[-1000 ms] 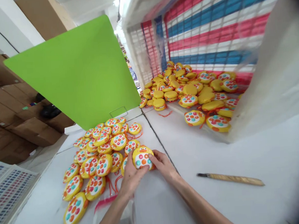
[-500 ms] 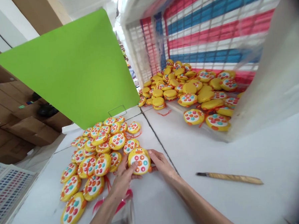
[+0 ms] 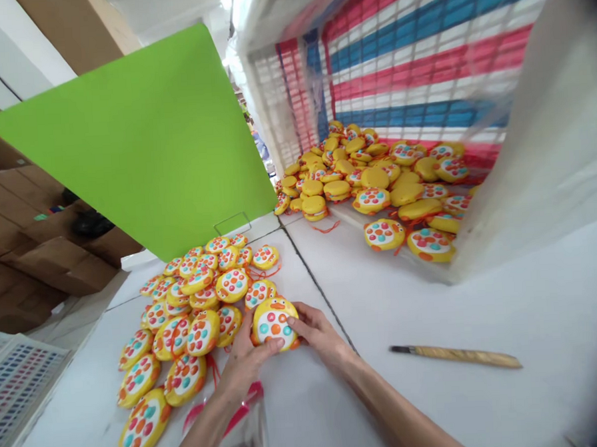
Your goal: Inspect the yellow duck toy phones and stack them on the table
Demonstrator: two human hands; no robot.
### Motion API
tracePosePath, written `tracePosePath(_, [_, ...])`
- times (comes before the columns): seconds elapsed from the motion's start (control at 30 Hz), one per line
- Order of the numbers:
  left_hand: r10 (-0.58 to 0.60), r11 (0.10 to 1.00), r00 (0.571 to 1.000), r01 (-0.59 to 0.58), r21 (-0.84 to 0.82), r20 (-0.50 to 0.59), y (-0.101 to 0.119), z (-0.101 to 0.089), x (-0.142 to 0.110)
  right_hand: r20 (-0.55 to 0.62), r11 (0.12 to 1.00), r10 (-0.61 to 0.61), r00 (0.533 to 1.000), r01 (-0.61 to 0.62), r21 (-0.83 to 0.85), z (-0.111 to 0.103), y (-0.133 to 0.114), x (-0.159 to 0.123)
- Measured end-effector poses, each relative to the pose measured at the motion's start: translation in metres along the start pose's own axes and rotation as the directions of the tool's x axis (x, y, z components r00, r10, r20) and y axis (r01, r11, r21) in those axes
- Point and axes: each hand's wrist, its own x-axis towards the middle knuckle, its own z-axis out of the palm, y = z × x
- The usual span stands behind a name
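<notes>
Both hands hold one round yellow duck toy with coloured buttons, just above the white table. My left hand grips its lower left edge, thumb on the face. My right hand closes on its right edge. To the left lies a spread of several similar toys, face up. A clear bag with a pink edge lies under my left wrist.
A tipped woven sack at the back right spills a large pile of the same toys. A wood-handled tool lies to the right. A green board stands behind. Cardboard boxes sit at the left.
The toy in my hands has turned slightly and shifted a little left and down; my left thumb now presses on its face. Nothing else has moved.
</notes>
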Motion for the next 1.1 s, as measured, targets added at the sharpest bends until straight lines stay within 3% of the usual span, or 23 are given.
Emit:
tracePosePath(0.2, [-0.107,0.983,0.993,0.098,-0.155,-0.053,-0.017,-0.001,-0.002,-0.034,0.989,-0.071,0.997,0.066,-0.130,-0.004,0.004,0.001])
tracePosePath(0.4, [-0.108,0.967,0.994,0.098,-0.234,-0.029,-0.024,0.000,0.001,0.015,0.988,-0.110,0.994,0.111,-0.107,-0.003,0.007,0.003])
tracePosePath(0.5, [-0.093,0.947,0.992,0.061,-0.317,-0.086,-0.009,-0.012,0.014,-0.037,0.983,-0.108,0.993,0.101,-0.155,-0.004,0.013,0.007])
tracePosePath(0.57, [-0.078,0.915,0.970,-0.021,-0.403,-0.229,0.010,-0.030,0.030,-0.106,0.975,-0.095,0.990,0.071,-0.210,-0.004,0.019,0.008])
tracePosePath(0.63, [-0.092,0.859,0.919,-0.121,-0.498,-0.383,0.032,-0.050,0.048,-0.164,0.961,-0.114,0.980,0.066,-0.270,-0.004,0.024,0.009])
tracePosePath(0.7, [-0.102,0.858,0.928,-0.101,-0.503,-0.359,0.049,-0.059,0.066,-0.186,0.930,-0.179,0.966,0.105,-0.352,-0.003,0.027,0.009])
tracePosePath(0.73, [-0.083,0.901,0.947,-0.062,-0.430,-0.310,0.053,-0.057,0.075,-0.179,0.908,-0.214,0.960,0.128,-0.400,-0.002,0.028,0.009])
tracePosePath(0.8, [0.010,0.988,0.985,-0.037,-0.149,-0.175,0.054,-0.038,0.092,-0.143,0.864,-0.264,0.954,0.168,-0.475,0.001,0.027,0.008])
tracePosePath(0.87, [0.130,0.982,0.990,-0.121,0.148,-0.053,0.048,-0.006,0.113,-0.124,0.841,-0.282,0.952,0.183,-0.509,0.003,0.026,0.007])
tracePosePath(1.0, [0.285,0.871,0.957,-0.278,0.404,0.044,0.038,0.064,0.170,-0.137,0.828,-0.293,0.946,0.179,-0.531,0.002,0.038,0.008])
tracePosePath(1.1, [0.392,0.725,0.910,-0.395,0.564,0.133,0.042,0.101,0.216,-0.151,0.805,-0.313,0.938,0.178,-0.566,-0.006,0.050,0.012])
